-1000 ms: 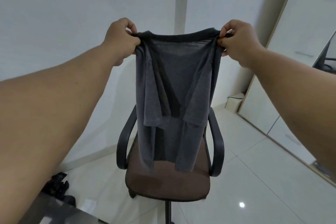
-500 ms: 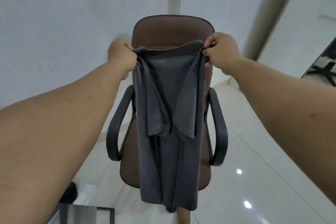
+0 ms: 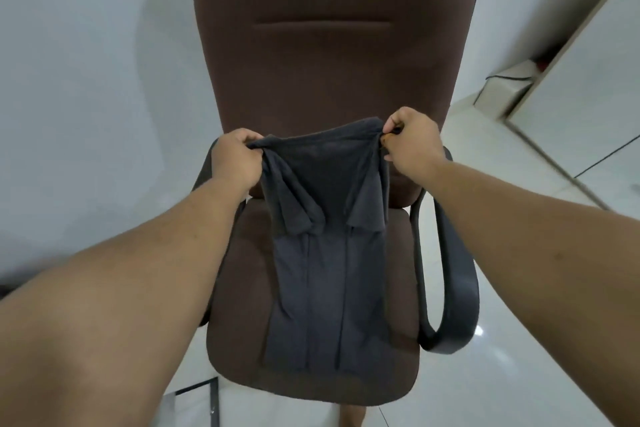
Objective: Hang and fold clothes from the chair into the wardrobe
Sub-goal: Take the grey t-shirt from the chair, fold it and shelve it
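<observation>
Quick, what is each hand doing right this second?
Left hand: closed, its grip on the top left corner of the grey shirt.
Right hand: closed, pinching the shirt's top right corner.

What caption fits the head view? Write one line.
Both hands, left and right, hold a folded grey shirt by its top edge over a brown chair.

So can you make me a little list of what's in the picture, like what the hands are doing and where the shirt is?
left hand: left hand grips one top corner of the grey shirt
right hand: right hand pinches the other top corner
shirt: sides and sleeves folded in, lower part lying on the seat
chair: brown chair with black armrests, facing the person
floor: shiny white tiles
next step, probably: folding the shirt in half on the seat
</observation>
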